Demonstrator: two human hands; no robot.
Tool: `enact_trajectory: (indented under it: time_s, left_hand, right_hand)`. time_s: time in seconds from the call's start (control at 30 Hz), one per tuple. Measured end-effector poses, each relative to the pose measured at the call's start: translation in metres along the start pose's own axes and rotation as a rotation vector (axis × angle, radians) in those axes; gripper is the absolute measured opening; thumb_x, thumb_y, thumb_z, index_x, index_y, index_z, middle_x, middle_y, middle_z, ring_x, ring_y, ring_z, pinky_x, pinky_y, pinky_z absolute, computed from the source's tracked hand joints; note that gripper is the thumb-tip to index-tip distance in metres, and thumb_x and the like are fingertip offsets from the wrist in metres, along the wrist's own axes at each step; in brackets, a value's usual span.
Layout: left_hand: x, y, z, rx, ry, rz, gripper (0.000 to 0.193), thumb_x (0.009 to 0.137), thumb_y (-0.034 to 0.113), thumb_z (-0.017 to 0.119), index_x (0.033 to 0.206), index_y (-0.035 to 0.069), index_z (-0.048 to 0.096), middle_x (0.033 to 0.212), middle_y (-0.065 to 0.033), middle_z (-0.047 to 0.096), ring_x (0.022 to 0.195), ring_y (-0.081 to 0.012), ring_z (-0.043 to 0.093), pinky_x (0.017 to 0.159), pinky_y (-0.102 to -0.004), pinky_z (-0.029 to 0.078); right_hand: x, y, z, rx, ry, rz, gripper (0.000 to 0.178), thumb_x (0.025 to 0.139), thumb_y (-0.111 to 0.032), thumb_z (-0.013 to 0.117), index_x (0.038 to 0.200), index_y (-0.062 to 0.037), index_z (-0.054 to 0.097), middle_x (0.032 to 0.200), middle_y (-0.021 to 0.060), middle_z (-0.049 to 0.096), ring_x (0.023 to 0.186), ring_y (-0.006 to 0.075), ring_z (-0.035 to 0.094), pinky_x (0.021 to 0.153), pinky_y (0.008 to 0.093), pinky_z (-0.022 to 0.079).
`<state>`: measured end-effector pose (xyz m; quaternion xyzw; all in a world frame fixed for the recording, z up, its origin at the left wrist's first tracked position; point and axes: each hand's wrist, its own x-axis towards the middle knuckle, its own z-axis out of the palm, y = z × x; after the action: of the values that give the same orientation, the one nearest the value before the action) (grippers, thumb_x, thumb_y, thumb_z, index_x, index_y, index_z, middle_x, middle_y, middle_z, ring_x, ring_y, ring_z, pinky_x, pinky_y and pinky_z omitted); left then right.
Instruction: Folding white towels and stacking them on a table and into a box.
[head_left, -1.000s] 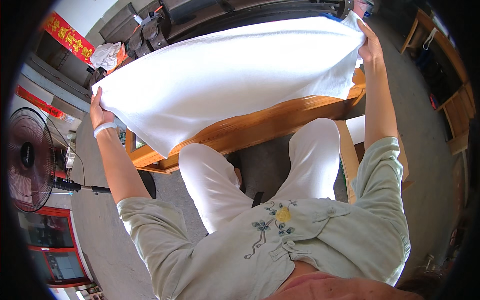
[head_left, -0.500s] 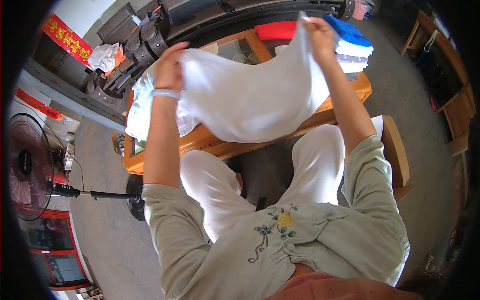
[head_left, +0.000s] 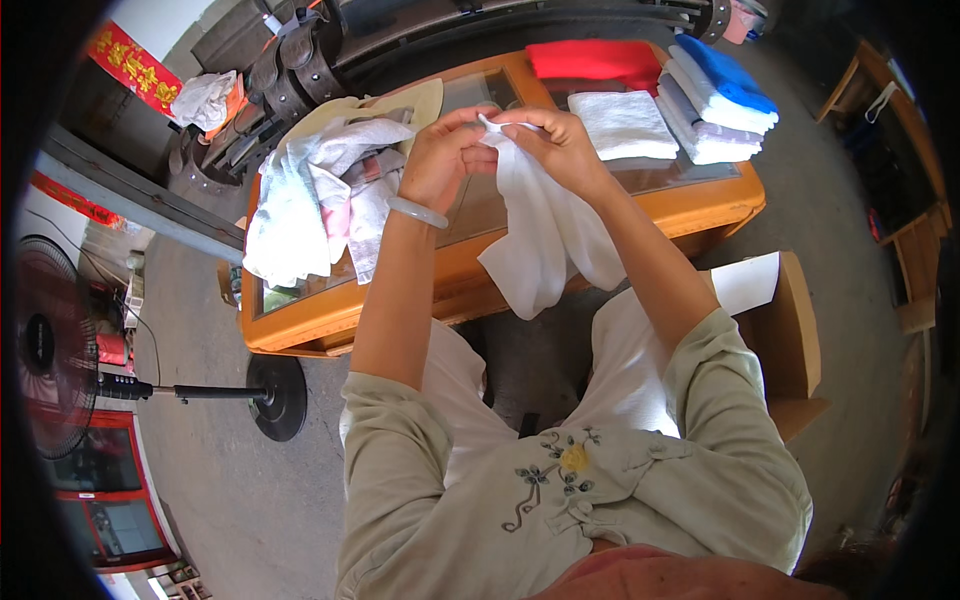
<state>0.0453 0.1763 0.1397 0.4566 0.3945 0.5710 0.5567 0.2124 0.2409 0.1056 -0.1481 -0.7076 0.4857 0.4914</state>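
A white towel (head_left: 545, 235) hangs folded in half above the near edge of the low orange table (head_left: 500, 285). My left hand (head_left: 445, 155) and my right hand (head_left: 555, 145) are side by side and both pinch its top corners together. The cloth drops from my fingers down toward my knees. A pale bangle sits on my left wrist.
A heap of unfolded white and pink cloths (head_left: 315, 195) lies on the table's left. Folded towels are on its right: a red one (head_left: 595, 58), a white one (head_left: 625, 125), a blue and white stack (head_left: 720, 100). A standing fan (head_left: 60, 345) is at left, a wooden stool (head_left: 780, 330) at right.
The towel was spread wide between my outstretched arms. My hands have since come together, folding it in half, and it now hangs narrow from both hands.
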Motion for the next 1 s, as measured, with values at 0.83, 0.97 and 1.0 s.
enact_trajectory:
  time_s: [0.83, 0.97, 1.0]
  left_hand:
    - [-0.011, -0.023, 0.014, 0.027, 0.015, -0.054, 0.025, 0.088, 0.009, 0.048, 0.108, -0.002, 0.056, 0.094, -0.0143, 0.065, 0.086, -0.0263, 0.066, 0.077, -0.0355, 0.054]
    - [-0.006, -0.032, 0.001, 0.346, 0.111, -0.074, 0.018, 0.084, 0.009, 0.056, 0.099, 0.001, 0.062, 0.097, -0.0114, 0.064, 0.088, -0.0248, 0.065, 0.08, -0.0315, 0.051]
    - [-0.004, -0.037, -0.005, 0.551, 0.083, 0.022, 0.017, 0.082, 0.01, 0.06, 0.096, 0.001, 0.064, 0.101, -0.0106, 0.063, 0.094, -0.024, 0.062, 0.084, -0.0316, 0.048]
  right_hand:
    - [-0.013, 0.016, -0.012, -0.461, -0.012, -0.177, 0.013, 0.08, -0.011, 0.068, 0.091, -0.0047, 0.064, 0.085, 0.0056, 0.063, 0.078, 0.0206, 0.062, 0.069, 0.0307, 0.049]
    - [-0.013, 0.011, -0.014, -0.003, -0.017, 0.046, 0.007, 0.087, -0.009, 0.063, 0.092, -0.004, 0.062, 0.083, -0.0013, 0.062, 0.077, 0.0078, 0.056, 0.07, 0.0227, 0.045]
    - [-0.013, 0.006, -0.017, 0.159, -0.024, 0.145, 0.005, 0.089, -0.007, 0.062, 0.093, -0.0048, 0.062, 0.084, -0.0035, 0.061, 0.079, 0.0043, 0.054, 0.07, 0.0203, 0.044]
